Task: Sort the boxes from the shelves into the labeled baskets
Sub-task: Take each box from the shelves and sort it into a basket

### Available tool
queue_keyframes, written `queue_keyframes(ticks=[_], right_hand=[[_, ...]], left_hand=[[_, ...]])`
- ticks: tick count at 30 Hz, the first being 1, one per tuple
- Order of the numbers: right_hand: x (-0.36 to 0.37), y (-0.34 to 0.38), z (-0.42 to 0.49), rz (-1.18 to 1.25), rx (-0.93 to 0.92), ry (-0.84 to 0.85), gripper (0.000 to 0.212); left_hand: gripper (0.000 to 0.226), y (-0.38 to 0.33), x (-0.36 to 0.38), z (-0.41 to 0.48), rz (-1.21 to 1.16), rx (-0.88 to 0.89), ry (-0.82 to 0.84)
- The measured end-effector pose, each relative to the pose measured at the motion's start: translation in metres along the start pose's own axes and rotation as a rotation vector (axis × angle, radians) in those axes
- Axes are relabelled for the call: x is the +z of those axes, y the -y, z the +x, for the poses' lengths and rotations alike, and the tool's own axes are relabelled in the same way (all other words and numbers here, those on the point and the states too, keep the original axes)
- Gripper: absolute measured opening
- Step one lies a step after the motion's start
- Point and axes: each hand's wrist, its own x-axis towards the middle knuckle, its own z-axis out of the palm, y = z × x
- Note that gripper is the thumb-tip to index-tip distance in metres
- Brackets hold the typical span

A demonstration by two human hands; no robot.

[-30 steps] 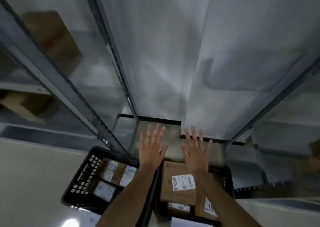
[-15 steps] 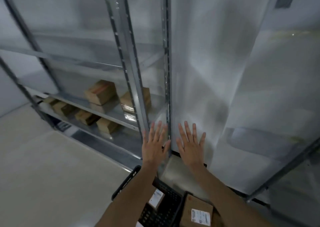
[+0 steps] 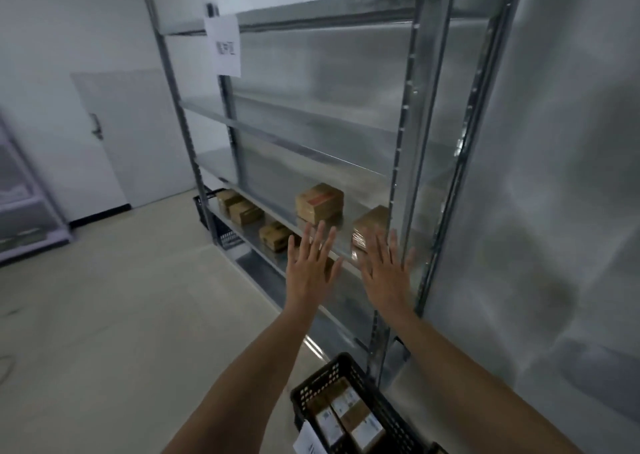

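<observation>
Head view: black basket (image 3: 346,377) at bottom edge, holding labelled cardboard boxes (image 3: 348,415). More boxes (image 3: 318,202) on lower metal shelves (image 3: 311,148). Left hand (image 3: 310,266), right hand (image 3: 386,271) raised, flat, fingers spread, holding nothing.

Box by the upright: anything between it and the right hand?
Nothing visible blocks it. The right hand is open in front of the box; the shelf upright stands just beside it.
</observation>
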Motion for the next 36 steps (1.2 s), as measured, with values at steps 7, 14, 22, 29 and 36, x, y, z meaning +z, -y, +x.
queue_keyframes(ticks=[7,14,22,29,36], right_hand=[[0.027,0.104,0.060,-0.020,0.013,0.018,0.062],[0.079,0.164,0.121,-0.072,0.122,0.030,0.064],[0.133,0.179,0.199,-0.068,0.216,0.029,0.064],[0.193,0.178,0.267,-0.102,0.287,0.077,0.066],[0.235,0.190,0.332,-0.171,0.364,0.104,0.074]], left_hand=[[0.068,0.124,-0.001,0.047,-0.004,0.012,0.085],[0.068,0.213,0.027,0.104,-0.004,0.112,0.116],[0.068,0.269,0.089,0.183,-0.049,0.196,0.177],[0.069,0.294,0.146,0.265,-0.017,0.293,0.220],[0.070,0.320,0.196,0.339,-0.045,0.374,0.263]])
